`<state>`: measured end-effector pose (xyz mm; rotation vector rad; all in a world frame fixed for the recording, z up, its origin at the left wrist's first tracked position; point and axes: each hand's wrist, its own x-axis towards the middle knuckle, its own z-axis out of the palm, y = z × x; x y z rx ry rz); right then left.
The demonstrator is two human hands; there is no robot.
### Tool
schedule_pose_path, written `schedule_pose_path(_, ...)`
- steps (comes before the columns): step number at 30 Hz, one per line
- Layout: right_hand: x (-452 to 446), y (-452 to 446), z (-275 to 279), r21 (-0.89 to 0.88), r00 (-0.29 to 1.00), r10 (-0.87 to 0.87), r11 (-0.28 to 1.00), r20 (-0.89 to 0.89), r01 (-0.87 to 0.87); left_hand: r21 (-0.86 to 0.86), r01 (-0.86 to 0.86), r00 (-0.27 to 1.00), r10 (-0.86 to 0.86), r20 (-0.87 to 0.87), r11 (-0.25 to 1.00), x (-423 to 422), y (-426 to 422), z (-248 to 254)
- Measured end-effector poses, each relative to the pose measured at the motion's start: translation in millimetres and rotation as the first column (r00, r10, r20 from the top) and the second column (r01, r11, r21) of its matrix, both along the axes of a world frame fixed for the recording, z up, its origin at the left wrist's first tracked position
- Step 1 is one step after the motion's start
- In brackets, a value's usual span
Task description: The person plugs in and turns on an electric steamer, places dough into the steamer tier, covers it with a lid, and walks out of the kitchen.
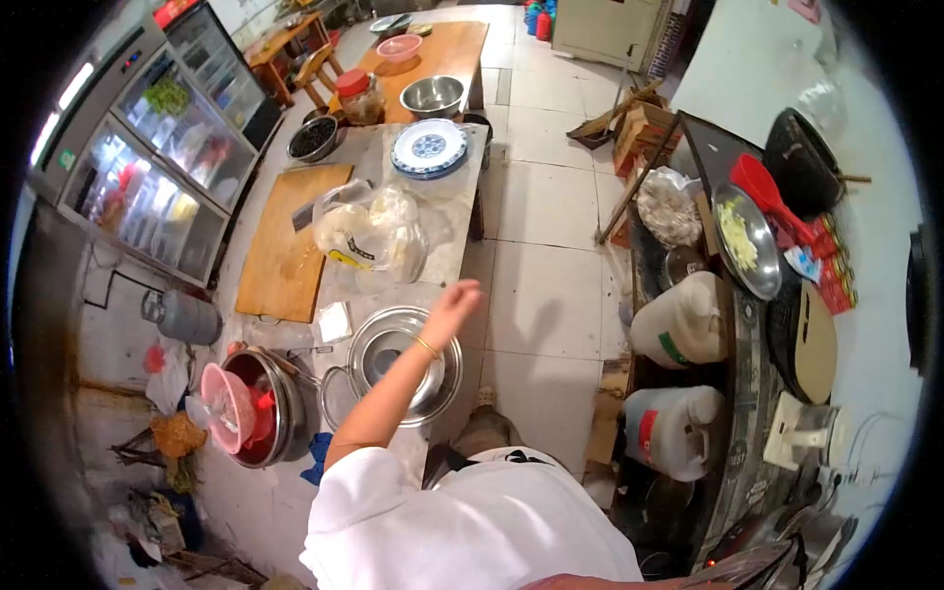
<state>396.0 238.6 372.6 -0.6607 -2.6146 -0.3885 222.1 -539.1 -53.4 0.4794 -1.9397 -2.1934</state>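
My left hand (458,303) is raised above the table's right edge, its fingers curled together with nothing visible in them. A yellow bangle is on that wrist. Below the forearm, stacked metal bowls (370,343) sit on the table (450,211), partly hidden by the arm. Just beyond the hand lies a clear plastic bag (401,234) with pale contents, partly over a wooden cutting board (285,236). Farther up are blue-patterned white plates (429,145). My right hand does not show.
A metal bowl of chopped pale food (737,231) and a red scoop (762,187) are on the right counter. Plastic jugs (680,324) stand below it. Glass-door fridges (147,187) line the left; a pink basin (228,408) sits at lower left.
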Motion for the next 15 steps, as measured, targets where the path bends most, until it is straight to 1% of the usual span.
schedule_pose_path(1,-35.6,-39.9,-9.3,-0.051,0.985,0.13,0.989,-0.118,-0.136,-0.168,-0.184,0.983,0.179,-0.043,0.969,-6.4,-22.3,0.6)
schedule_pose_path(2,-66.7,-87.0,-20.0,-0.078,0.939,0.246,0.959,-0.238,-0.271,-0.365,-0.278,0.956,0.292,-0.018,0.889,-10.1,-56.4,-2.1)
schedule_pose_path(3,-88.7,-109.4,-37.0,-0.097,0.865,0.347,0.909,-0.364,-0.405,-0.451,-0.419,0.906,0.398,-0.146,0.788,-15.6,-79.8,0.1)
schedule_pose_path(4,-108.9,-119.2,-56.1,-0.091,0.862,0.355,0.907,-0.361,-0.412,-0.509,-0.549,0.834,0.478,-0.276,0.663,-22.8,-103.6,0.6)
schedule_pose_path(5,-132.1,-122.4,-76.8,-0.16,0.938,0.312,0.929,-0.154,-0.335,-0.604,-0.588,0.799,0.499,-0.335,0.537,-29.2,-123.3,11.8)
schedule_pose_path(6,-152.2,-132.1,-95.2,-0.21,0.963,0.261,0.947,0.063,-0.243,-0.683,-0.615,0.765,0.506,-0.398,0.394,-36.6,-145.1,25.9)
schedule_pose_path(7,-161.9,-205.1,-96.1,-0.164,0.913,0.408,0.902,0.017,-0.4,-0.742,-0.572,0.785,0.497,-0.371,0.35,-46.3,-168.4,29.4)
schedule_pose_path(8,-171.7,-211.7,-103.2,-0.159,0.91,0.413,0.901,0.026,-0.404,-0.795,-0.524,0.803,0.488,-0.341,0.307,-55.2,-191.1,30.1)
schedule_pose_path(9,-184.1,-213.9,-111.0,-0.226,0.879,0.474,0.863,0.049,-0.452,-0.796,-0.52,0.804,0.492,-0.334,0.309,-64.8,-217.8,26.8)
schedule_pose_path(10,-195.6,-212.1,-116.3,-0.29,0.844,0.531,0.82,0.069,-0.493,-0.837,-0.474,0.814,0.498,-0.298,0.273,-73.8,-242.8,16.5)
schedule_pose_path(11,-205.4,-210.9,-120.4,-0.355,0.806,0.587,0.773,0.083,-0.526,-0.874,-0.425,0.822,0.505,-0.264,0.236,-79.9,-265.0,2.6)
schedule_pose_path(12,-211.2,-214.2,-123.7,-0.42,0.763,0.64,0.719,0.09,-0.553,-0.874,-0.422,0.823,0.506,-0.258,0.24,-83.8,-286.7,-18.0)
schedule_pose_path(13,-213.9,-221.6,-126.0,-0.419,0.763,0.64,0.72,0.093,-0.553,-0.91,-0.159,0.866,0.497,0.058,0.382,-87.7,-307.7,-44.4)
schedule_pose_path(14,-216.3,-229.7,-127.1,-0.453,0.79,0.607,0.73,0.088,-0.511,-0.85,0.105,0.819,0.44,0.369,0.516,-91.6,-319.3,-68.0)
schedule_pose_path(15,-218.3,-237.7,-127.8,-0.487,0.815,0.573,0.737,0.083,-0.469,-0.82,0.225,0.846,0.311,0.433,0.527,-90.0,-319.5,-85.9)
